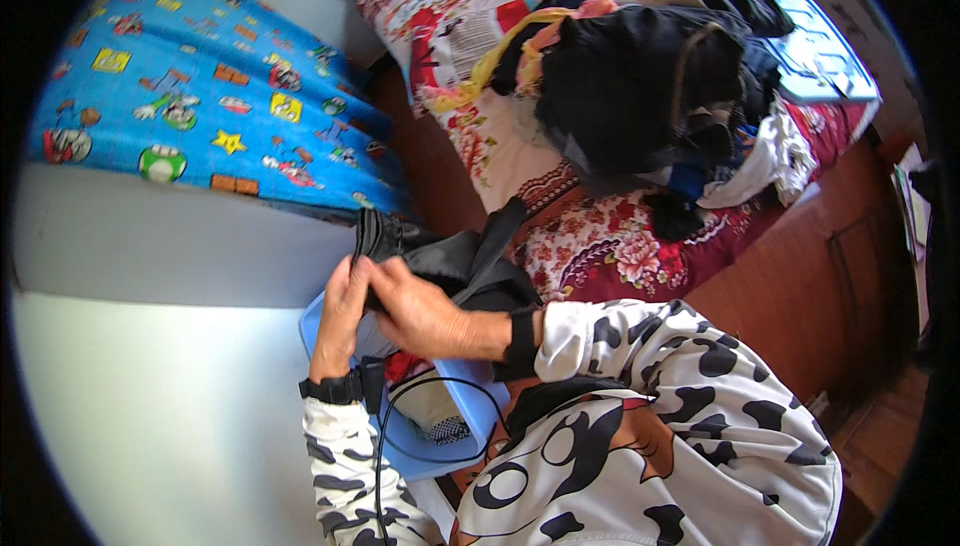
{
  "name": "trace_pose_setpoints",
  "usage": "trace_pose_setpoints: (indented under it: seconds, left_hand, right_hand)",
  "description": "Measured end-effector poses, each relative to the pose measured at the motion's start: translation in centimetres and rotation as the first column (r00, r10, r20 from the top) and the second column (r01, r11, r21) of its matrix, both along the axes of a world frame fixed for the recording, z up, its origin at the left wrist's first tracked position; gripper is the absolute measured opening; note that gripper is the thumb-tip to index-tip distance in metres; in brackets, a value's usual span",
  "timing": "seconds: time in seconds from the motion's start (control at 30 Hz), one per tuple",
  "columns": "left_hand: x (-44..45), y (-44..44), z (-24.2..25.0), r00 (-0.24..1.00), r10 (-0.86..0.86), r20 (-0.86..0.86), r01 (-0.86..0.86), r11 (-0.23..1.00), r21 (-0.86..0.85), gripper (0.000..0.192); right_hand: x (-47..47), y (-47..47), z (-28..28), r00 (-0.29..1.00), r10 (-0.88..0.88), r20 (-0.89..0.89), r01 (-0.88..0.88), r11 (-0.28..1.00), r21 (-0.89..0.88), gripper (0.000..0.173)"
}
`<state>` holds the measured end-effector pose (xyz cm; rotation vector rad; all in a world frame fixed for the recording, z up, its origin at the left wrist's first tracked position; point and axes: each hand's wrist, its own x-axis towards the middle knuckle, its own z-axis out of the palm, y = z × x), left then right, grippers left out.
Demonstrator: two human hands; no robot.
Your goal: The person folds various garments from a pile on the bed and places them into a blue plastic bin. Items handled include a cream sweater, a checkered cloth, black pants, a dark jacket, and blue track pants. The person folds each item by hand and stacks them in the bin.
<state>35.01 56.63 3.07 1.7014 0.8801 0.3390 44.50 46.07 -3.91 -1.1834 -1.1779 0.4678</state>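
My left hand point(339, 317) and my right hand point(420, 309) meet at the folded edge of a black cloth garment point(450, 261), pinching it between thumbs and fingers. The garment hangs away from me, over the far end of a blue plastic bin point(469, 433). Inside the bin lie clothes, among them a red piece point(403, 366) and a cream piece point(427, 405). A black cable loops from my left wrist across the bin.
Beyond my hands stands a bed with a floral sheet point(480, 141), bearing a heap of dark clothes point(637, 95) and a folding table point(817, 43). A blue cartoon-print cloth point(225, 103) hangs at left above a white surface point(150, 396). Reddish-brown floor point(787, 298) shows at right.
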Motion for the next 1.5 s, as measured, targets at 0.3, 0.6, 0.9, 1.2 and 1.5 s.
trace_pose_setpoints:
  seconds: [0.3,0.6,0.9,1.2,1.5]
  left_hand:
    - [1.3,-1.1,0.9,0.994,-0.089,0.059,0.084,0.994,0.075,0.029]
    - [0.0,-2.0,8.4,0.978,-0.209,-0.010,0.193,0.881,0.432,0.029]
    - [2.0,-2.6,9.1,0.978,-0.207,-0.019,0.190,0.854,0.485,0.026]
    - [1.8,-1.5,7.9,0.966,-0.252,-0.059,0.250,0.849,0.465,0.026]
    - [-1.1,-1.8,2.7,0.943,-0.323,-0.084,0.324,0.827,0.460,0.038]
  right_hand:
    - [1.9,-4.0,-3.3,0.988,0.128,0.082,-0.143,0.968,0.206,0.058]
    - [14.3,-2.8,-17.7,0.841,-0.407,-0.357,0.233,0.867,-0.440,0.044]
    - [13.3,-4.0,-18.0,0.711,0.352,-0.609,-0.599,0.757,-0.261,0.050]
    - [15.9,-5.7,-16.5,0.136,0.056,-0.989,-0.414,0.910,-0.005,0.017]
    - [25.9,-13.6,-14.7,0.734,0.158,-0.660,-0.187,0.982,0.028,0.012]
